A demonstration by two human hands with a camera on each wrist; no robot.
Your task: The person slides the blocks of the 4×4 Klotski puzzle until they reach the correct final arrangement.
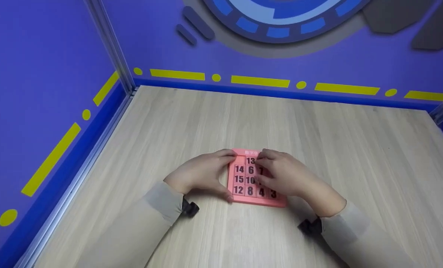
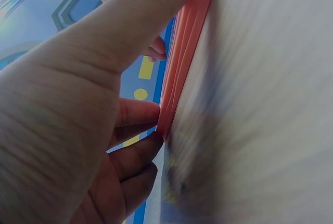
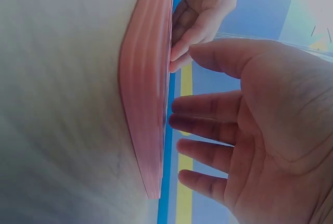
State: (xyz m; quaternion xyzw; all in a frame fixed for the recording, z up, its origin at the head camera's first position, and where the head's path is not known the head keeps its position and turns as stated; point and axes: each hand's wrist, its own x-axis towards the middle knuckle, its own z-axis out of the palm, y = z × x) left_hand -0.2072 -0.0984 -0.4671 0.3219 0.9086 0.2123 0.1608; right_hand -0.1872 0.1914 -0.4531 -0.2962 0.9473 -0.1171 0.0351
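Note:
A pink number slide puzzle (image 1: 258,201) lies flat on the table, its black-numbered tiles facing up. In the head view the top-left slot shows bare pink beside the tile marked 13; below it come 14, 15 and 12. My left hand (image 1: 202,173) holds the puzzle by its left side, thumb at the near corner and fingers at the far corner. Over the right part of the tiles is my right hand (image 1: 286,171), its fingertips at the face near 13 and 10, hiding several tiles. The right wrist view shows those fingers (image 3: 205,125) fairly straight beside the pink frame.
The wooden table (image 1: 355,149) reaches back to a blue wall (image 1: 161,48) with yellow marks. Another blue wall (image 1: 28,93) stands at the left, with a metal rail (image 1: 109,44) in the corner. Black straps (image 1: 190,208) circle both wrists.

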